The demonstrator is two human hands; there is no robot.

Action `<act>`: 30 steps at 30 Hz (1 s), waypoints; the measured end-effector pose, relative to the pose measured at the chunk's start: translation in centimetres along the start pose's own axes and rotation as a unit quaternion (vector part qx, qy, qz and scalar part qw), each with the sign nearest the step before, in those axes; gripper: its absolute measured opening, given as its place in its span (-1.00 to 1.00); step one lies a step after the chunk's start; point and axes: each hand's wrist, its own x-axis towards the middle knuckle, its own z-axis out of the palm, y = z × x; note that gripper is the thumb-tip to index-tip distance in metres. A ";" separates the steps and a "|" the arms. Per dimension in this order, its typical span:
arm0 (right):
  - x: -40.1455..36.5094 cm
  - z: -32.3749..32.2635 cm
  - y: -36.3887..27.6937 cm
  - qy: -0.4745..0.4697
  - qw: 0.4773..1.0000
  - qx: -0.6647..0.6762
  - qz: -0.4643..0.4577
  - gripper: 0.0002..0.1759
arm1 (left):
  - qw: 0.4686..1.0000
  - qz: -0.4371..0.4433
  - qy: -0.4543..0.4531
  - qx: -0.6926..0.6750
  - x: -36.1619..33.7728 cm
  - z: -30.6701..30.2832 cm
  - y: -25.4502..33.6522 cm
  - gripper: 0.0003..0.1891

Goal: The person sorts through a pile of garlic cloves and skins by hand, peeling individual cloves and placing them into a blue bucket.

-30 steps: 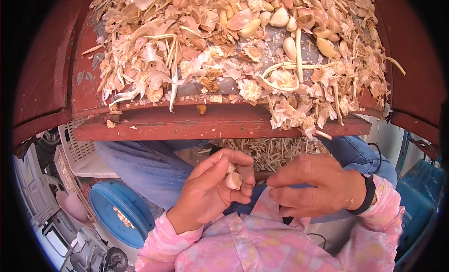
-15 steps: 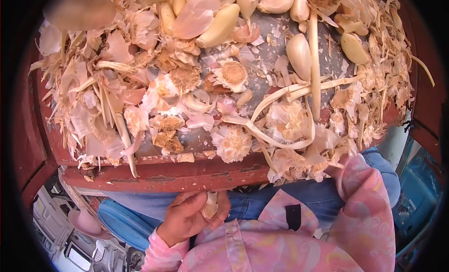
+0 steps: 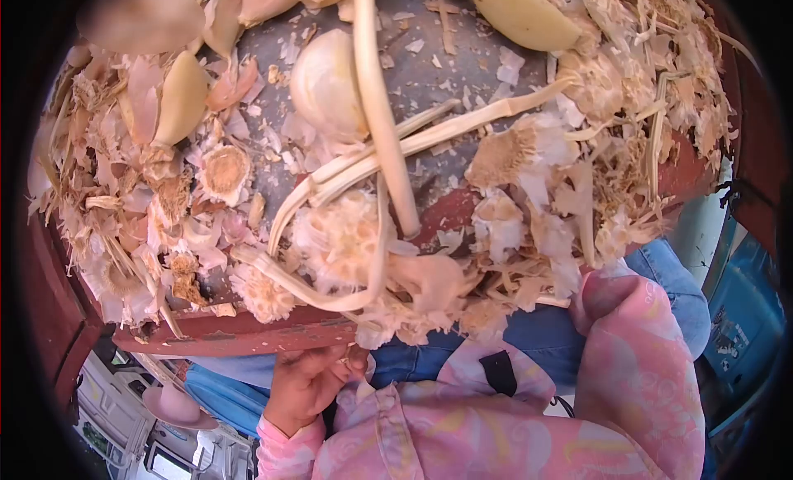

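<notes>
My left hand (image 3: 310,385) is low in front of the table edge, over my lap. Its fingers are closed around a garlic clove, of which only a pale bit shows between the fingertips. My right hand is hidden; only its pink sleeve (image 3: 632,339) shows, running up to the table edge beneath the garlic skins. On the table above both arms lie a whitish garlic clove (image 3: 330,87), yellowish cloves (image 3: 182,96) to the left and one larger clove (image 3: 524,16) at the top. A dry garlic stalk (image 3: 384,125) lies beside the whitish clove.
Loose garlic skins (image 3: 413,290) and root ends (image 3: 225,173) cover much of the red-edged table (image 3: 239,335) and overhang its front. A blue container (image 3: 743,315) stands at right. A pink hat-like object (image 3: 178,406) sits at lower left. A blurred patch covers the upper left.
The view has shifted so the cloves and stalk appear larger and further left. My left hand has moved slightly left, and the clove in it is now mostly covered by my fingers.
</notes>
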 end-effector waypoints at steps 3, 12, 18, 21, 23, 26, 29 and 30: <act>-0.2 0.1 -0.1 0.005 1.000 0.016 -0.002 -0.77 | 0.996 0.037 0.040 0.067 0.1 0.6 -0.7 -0.80; 3.3 -0.1 -2.2 0.021 0.999 0.026 -0.036 -0.79 | 0.992 0.056 0.068 0.095 0.0 3.4 -1.6 -0.76; 1.8 -0.2 -1.9 0.011 0.998 0.024 -0.059 -0.80 | 0.993 0.061 0.065 0.078 -0.5 4.4 -1.3 -0.80; 0.7 0.0 -1.7 0.004 0.997 0.029 -0.066 -0.80 | 0.993 0.051 0.053 0.090 -0.7 3.9 -1.1 -0.82; 0.3 0.2 -1.4 -0.001 0.997 0.030 -0.067 -0.80 | 0.993 0.043 0.051 0.094 -0.7 3.5 -0.9 -0.83; -0.4 0.2 -0.8 -0.006 0.997 0.036 -0.070 -0.81 | 0.992 0.057 0.108 0.031 -0.4 4.2 -0.9 -0.83; -0.9 0.2 0.1 -0.016 0.996 0.041 -0.076 -0.81 | 0.946 0.089 0.110 0.291 -0.2 1.5 -1.7 -0.76; -1.0 0.2 0.4 -0.021 0.996 0.040 -0.078 -0.81 | 0.934 0.074 0.095 0.337 -0.2 1.5 -1.4 -0.74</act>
